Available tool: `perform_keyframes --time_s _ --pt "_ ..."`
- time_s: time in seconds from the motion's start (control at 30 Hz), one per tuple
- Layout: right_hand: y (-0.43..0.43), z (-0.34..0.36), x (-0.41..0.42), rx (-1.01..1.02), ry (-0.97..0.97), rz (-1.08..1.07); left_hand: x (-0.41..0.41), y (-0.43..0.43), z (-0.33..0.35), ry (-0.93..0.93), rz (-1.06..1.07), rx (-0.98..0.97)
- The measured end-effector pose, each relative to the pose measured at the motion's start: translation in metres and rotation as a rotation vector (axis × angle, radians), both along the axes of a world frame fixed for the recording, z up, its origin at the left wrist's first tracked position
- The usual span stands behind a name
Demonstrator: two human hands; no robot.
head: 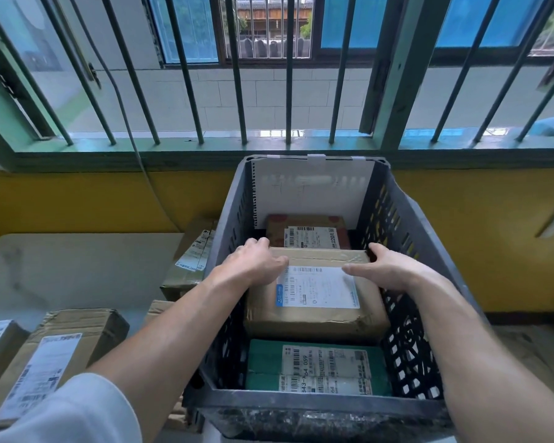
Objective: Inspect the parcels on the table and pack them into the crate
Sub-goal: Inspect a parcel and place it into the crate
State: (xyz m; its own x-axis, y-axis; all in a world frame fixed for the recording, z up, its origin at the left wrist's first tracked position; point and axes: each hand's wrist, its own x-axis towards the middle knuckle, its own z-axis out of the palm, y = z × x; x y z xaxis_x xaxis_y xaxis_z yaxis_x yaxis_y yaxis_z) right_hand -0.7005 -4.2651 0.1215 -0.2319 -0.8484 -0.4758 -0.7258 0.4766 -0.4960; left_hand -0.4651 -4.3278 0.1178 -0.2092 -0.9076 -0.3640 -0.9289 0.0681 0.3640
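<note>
1. Step in hand, judged: seating the brown parcel (314, 292) in the grey crate (406, 321). It sits mid-crate, label up, between a red-printed parcel (307, 233) at the far end and a green parcel (314, 367) at the near end.
2. Left hand (253, 263) lies on the parcel's far-left corner, fingers curled over the far edge, thumb flat on top. Right hand (384, 266) is on the far-right corner, fingers bent over the edge, thumb on the label. Both hands are spread flat and pressing, not pinching; whether they bear any of its weight cannot be told.
3. To do it well: press down evenly at both corners so it lands flat, not tilted onto the red-printed parcel.
4. Edges: parcel's right side is close to the crate wall, so the right fingers have little room; slide them out upward. Left side looks similarly tight.
5. Room: floor level looks nearly full; the next parcels likely stack on top.
6. More parcels wait on the table (77, 270) at left, among them a taped carton (58, 353) and a carton beside the crate (192, 260).
</note>
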Motion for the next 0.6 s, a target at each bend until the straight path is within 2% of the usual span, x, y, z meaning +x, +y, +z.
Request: perform_keyframes --time_s 0.2,0.33,0.43,0.6 --pt "-0.003 -0.003 -0.002 -0.052 0.031 -0.008 0.001 0.001 0.002 0.019 -0.032 -0.045" --pt "-0.003 -0.001 0.000 -0.085 0.072 -0.021 0.001 0.004 0.008 0.102 -0.050 -0.178" --pt "-0.002 0.006 0.008 -0.162 0.105 -0.046 0.002 0.007 0.016 0.369 -0.036 -0.260" --pt "-0.003 0.034 0.049 -0.429 0.087 0.015 0.013 0.011 0.025 0.831 0.042 -0.225"
